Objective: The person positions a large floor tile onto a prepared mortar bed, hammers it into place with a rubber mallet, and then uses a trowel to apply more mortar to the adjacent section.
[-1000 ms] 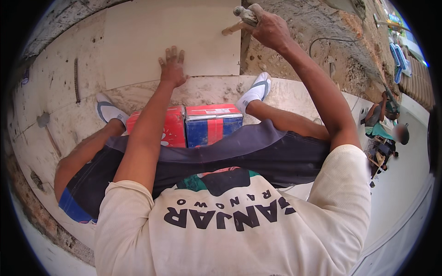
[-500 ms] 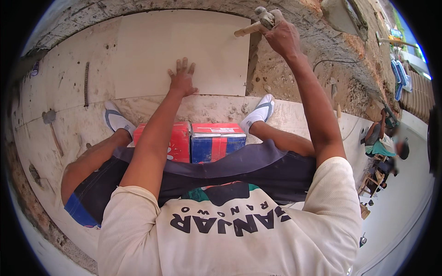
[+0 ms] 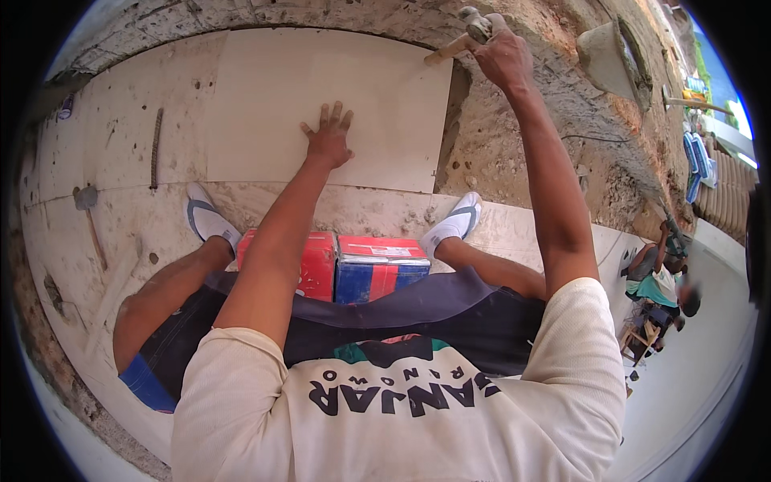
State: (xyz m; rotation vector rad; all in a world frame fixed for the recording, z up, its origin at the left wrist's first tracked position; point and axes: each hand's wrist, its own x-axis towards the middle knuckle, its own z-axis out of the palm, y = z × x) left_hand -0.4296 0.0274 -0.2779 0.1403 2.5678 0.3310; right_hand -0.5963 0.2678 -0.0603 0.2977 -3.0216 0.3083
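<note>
Upper garment: cream T-shirt, short sleeves, ribbed texture visible. Chest carries black lettering in two sizes, beside a printed motif of green and black with a reddish touch. Lower garment: black shorts with a grey panel and a blue panel. Footwear: white socks, grey-blue sandal straps over both.

Head-worn wide fisheye, looking down: shirt close below, hands farther out toward upper edge.

On the dusty floor lie a large tile, a ridged rod, a handled tool and two boxes
</note>
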